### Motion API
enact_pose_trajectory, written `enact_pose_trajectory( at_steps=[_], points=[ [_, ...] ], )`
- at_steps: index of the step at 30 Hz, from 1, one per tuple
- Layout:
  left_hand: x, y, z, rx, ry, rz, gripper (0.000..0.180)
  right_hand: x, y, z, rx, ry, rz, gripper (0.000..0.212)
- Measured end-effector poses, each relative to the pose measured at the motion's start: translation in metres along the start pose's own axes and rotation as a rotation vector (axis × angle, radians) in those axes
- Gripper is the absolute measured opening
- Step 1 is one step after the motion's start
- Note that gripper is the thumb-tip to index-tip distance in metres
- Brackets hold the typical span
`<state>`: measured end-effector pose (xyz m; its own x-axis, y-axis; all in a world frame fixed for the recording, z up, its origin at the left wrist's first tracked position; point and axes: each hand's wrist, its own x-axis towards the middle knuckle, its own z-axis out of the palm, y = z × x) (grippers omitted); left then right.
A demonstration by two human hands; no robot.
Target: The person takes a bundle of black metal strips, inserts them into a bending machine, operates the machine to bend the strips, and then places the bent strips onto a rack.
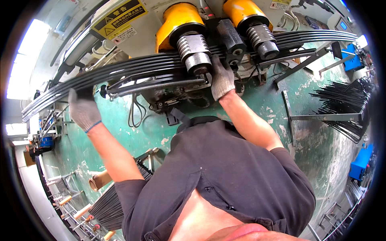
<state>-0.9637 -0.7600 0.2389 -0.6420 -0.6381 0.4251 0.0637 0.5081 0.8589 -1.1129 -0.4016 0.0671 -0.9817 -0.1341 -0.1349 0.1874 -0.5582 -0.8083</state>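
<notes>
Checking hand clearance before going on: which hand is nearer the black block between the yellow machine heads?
Right. The right hand is just below the black block in view; the left hand is far off to its left, by the black rods.

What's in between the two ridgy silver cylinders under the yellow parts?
In the head view, a chunky black block sits between the silver cylinders, and the right hand is close beside it.

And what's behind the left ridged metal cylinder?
Long black bars reach the left edge of the ridged metal cylinder and appear to pass behind it. What's directly behind is covered, so I can't tell.
</notes>
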Motion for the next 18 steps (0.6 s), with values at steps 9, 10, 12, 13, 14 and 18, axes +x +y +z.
enact_pose_trajectory(
  at_steps=[9,10,12,13,14,18],
  points=[
    [0.063,0.116,0.003,0.607,0.200,0.418,0.036,0.016,-0.013,0.031,0.229,0.095,0.155,0.053],
    [0.075,0.123,-0.004,0.562,0.141,0.465,0.036,0.014,-0.019,0.046,0.353,0.123,0.206,0.052],
    [0.097,0.142,-0.002,0.833,0.106,0.679,0.038,0.026,-0.013,0.051,0.449,0.099,0.240,0.047],
    [0.106,0.155,0.009,1.128,0.187,0.865,0.040,0.044,0.004,0.041,0.419,0.050,0.215,0.045],
    [0.112,0.164,0.015,1.161,0.183,0.857,0.041,0.050,0.013,0.037,0.375,-0.003,0.210,0.044],
    [0.114,0.192,0.063,1.068,0.190,1.013,0.031,0.057,0.024,0.031,0.209,-0.161,0.187,0.047]
  ],
)
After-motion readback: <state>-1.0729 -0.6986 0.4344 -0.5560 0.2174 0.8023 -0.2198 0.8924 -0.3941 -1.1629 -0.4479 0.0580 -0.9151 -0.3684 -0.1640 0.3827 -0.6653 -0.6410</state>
